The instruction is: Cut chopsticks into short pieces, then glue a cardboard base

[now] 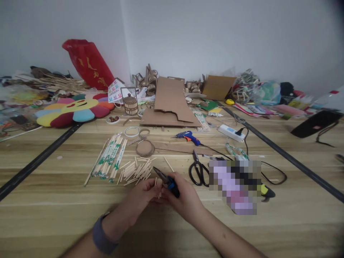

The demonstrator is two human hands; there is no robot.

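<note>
My left hand is closed on a small bunch of short wooden sticks, held upright above the table. In my right hand are needle-nose pliers with dark jaws and blue-black handles, the tip pointing up and left. The right fingertips meet the lower part of the same bunch. A loose pile of cut sticks lies just beyond my hands. To its left are paper-wrapped chopsticks with green print. Behind the pile sits a round cardboard piece with a ribbed rim.
Black-handled scissors and a blue glue gun lie on the right, its cord running toward a white power strip. Cardboard sheets, a small stick-built bucket and a flower cushion stand at the back.
</note>
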